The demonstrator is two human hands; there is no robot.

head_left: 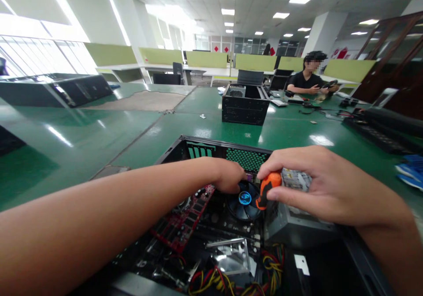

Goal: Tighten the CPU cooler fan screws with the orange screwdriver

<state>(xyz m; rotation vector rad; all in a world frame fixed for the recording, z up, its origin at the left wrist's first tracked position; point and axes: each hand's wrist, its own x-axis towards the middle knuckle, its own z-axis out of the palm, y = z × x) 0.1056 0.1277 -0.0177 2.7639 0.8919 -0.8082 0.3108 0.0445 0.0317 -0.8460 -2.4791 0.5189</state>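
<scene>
An open black computer case point(211, 142) lies before me with its inside showing. My right hand point(317, 183) grips the orange and black handle of a screwdriver point(270, 185), held upright beside the CPU fan point(245, 198); its shaft and tip are out of sight. My left hand point(228, 175) reaches into the case with curled fingers at the fan's far left edge. What those fingers pinch is hidden. Below my left forearm is a red circuit card point(188, 225). The silver power supply point(294, 227) sits under my right hand.
Bundled cables point(218, 282) and a shiny metal bracket point(231, 256) lie in the near part of the case. Across the green table point(198, 130) stands another open case point(245, 110). More cases are at left, keyboards point(376, 130) at right. A person point(309, 82) sits beyond.
</scene>
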